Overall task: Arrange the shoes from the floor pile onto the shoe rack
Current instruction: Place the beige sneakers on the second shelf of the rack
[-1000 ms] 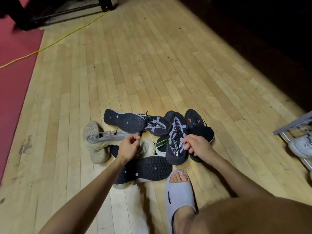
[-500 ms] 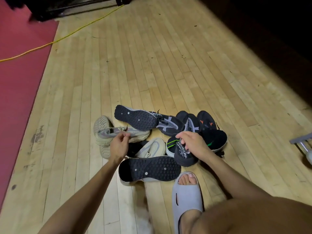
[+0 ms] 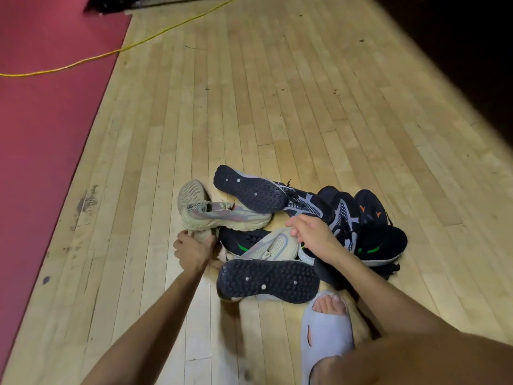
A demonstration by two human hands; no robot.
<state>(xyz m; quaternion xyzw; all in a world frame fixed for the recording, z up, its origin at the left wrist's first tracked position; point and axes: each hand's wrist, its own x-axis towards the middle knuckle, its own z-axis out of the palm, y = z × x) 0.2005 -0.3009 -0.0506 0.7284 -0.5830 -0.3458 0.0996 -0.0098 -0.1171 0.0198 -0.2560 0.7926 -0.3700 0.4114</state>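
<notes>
**Shoes still heaped on the floor as both hands reach into the pile**

Shoes (image 3: 294, 232) lie tangled on the wooden floor (image 3: 277, 107) directly ahead of a crouching person; the shoe rack is out of view. The left hand (image 3: 194, 250) is clenched on the heel end of a tan sneaker (image 3: 222, 215), whose long axis runs left to right across the view, toe toward the middle of the heap. Its apparent mate, a second tan sneaker (image 3: 273, 245), lies just beside it, angled up to the right, with the right hand (image 3: 313, 232) hovering above its toe end, fingers loosely curled and holding nothing. Two black shoes rest sole-up, one at the far edge (image 3: 249, 190) and one nearest the person (image 3: 266, 280). A foot in a grey slide (image 3: 327, 334) is planted close by. A yellow cable (image 3: 138, 45) crosses onto the red mat (image 3: 41, 134), well apart. Judging by reach, the right hand is nearer the loose tan sneaker and would close on it next.
</notes>
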